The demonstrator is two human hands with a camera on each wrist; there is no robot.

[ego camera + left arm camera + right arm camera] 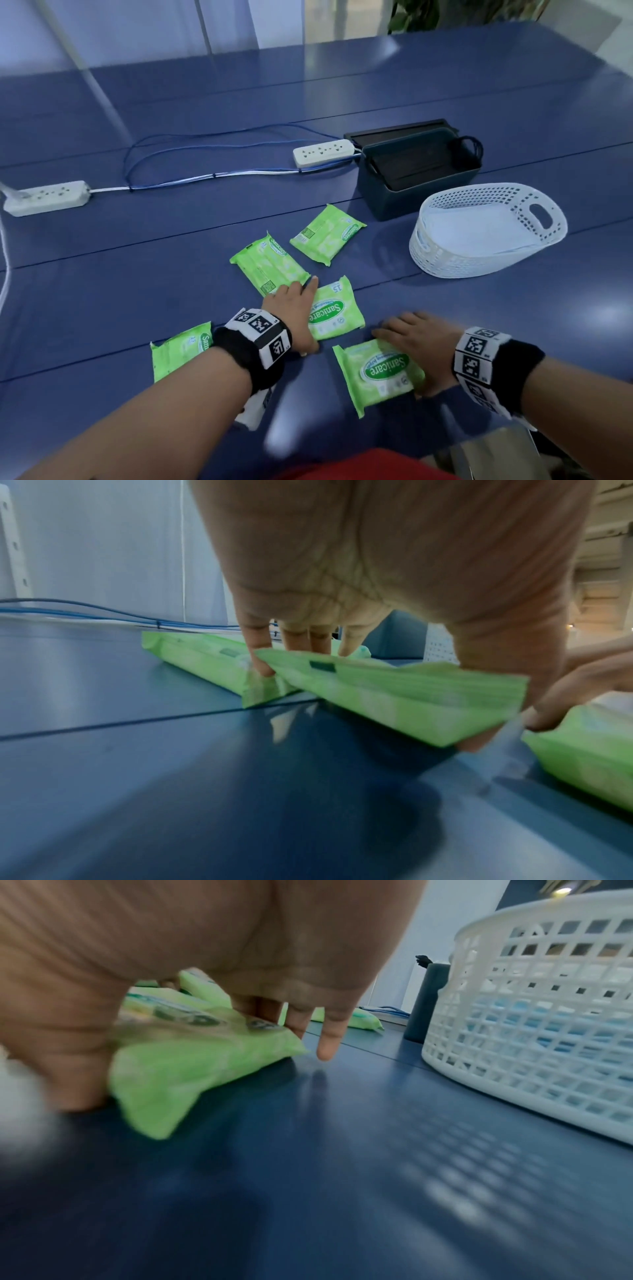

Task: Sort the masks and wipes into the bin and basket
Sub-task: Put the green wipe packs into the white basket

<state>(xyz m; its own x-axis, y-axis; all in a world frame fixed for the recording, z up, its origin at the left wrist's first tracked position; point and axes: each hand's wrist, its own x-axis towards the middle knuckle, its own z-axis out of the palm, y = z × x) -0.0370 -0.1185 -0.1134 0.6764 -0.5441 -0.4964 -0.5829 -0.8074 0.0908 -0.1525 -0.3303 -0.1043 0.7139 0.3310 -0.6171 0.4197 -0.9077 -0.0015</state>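
Several green Sanicare wipe packs lie on the blue table (137,274). My left hand (301,315) grips the middle pack (337,311) by its left edge. In the left wrist view, fingers (263,666) sit on top and the thumb underneath, with the pack (394,696) tilted up off the table. My right hand (407,359) grips the nearest pack (380,373); the right wrist view shows this pack (192,1069) pinched between thumb and fingers. Three more packs (327,234) (267,265) (178,349) lie loose. The white basket (445,267) holds pale masks (476,229). The dark blue bin (387,202) stands behind it.
Two white power strips (323,152) (46,198) joined by blue and white cables (205,178) lie across the far table. A black tray (397,132) sits behind the bin. The basket (514,1042) stands close on the right of my right hand.
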